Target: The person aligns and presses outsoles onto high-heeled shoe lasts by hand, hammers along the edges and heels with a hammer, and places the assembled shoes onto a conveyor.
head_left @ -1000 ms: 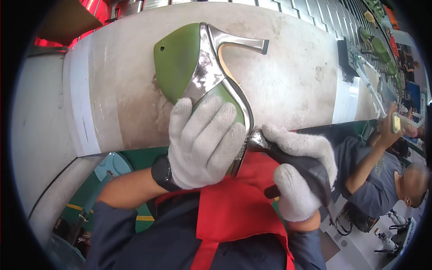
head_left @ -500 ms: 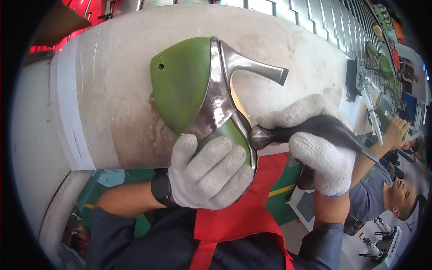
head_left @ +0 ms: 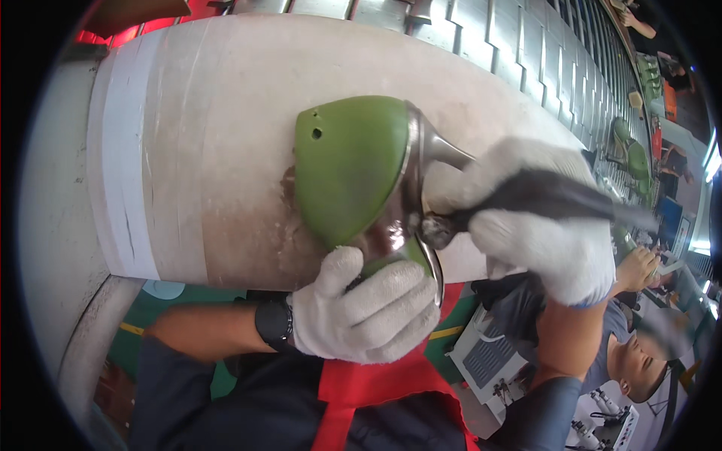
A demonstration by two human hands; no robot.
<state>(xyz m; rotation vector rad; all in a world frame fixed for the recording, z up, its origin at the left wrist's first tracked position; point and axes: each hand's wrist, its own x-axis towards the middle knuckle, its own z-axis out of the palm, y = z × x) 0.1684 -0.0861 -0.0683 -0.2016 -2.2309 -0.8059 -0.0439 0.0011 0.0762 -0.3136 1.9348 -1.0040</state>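
A high-heeled shoe with a shiny brown metallic strap (head_left: 393, 231) sits on a green shoe last (head_left: 350, 165), lying on its side on a pale work surface. My left hand (head_left: 368, 312), in a white knit glove, is closed round its toe end. In my gloved right hand (head_left: 553, 255) is a dark cobbler's hammer (head_left: 530, 197); its round worn face is against or very near the shoe's sole edge. The hammer's thin end is blurred. The right hand partly covers the metallic heel (head_left: 444, 150).
The rounded bench top (head_left: 248, 83) has tape along its left side. Metal conveyor slats (head_left: 466, 37) run beyond it and to the right. More green lasts (head_left: 638, 161) stand on the conveyor. Another person (head_left: 635, 357) is at the right, with a hand (head_left: 638, 269) near the conveyor.
The shoe and last have shifted right and toward me. My left hand has moved slightly right with them. The hammer now sits farther along the sole toward the heel.
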